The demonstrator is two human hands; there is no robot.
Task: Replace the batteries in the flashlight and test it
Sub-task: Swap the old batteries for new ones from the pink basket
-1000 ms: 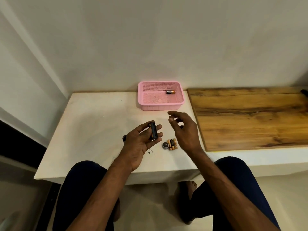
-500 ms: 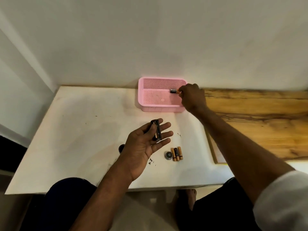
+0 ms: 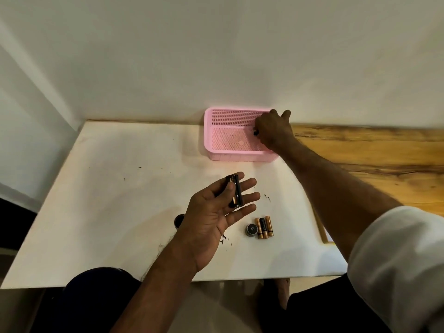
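R hand [image 3: 272, 131] now closed on battery [image 3: 255, 133] in pink basket [image 3: 216, 131]; L hand [image 3: 216, 212] cradles holder [image 3: 235, 191] over white table [image 3: 108, 200].

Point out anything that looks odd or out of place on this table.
Little stands out. Small dark specks lie scattered on the white table near the left hand, like debris or marks. A round cap lies loose beside three batteries, which fits the job. Nothing looks spilled or broken.

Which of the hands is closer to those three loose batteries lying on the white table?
Left. The left hand hovers just left of the three batteries, holding a black battery holder. The right hand is far beyond them, inside the pink plastic basket.
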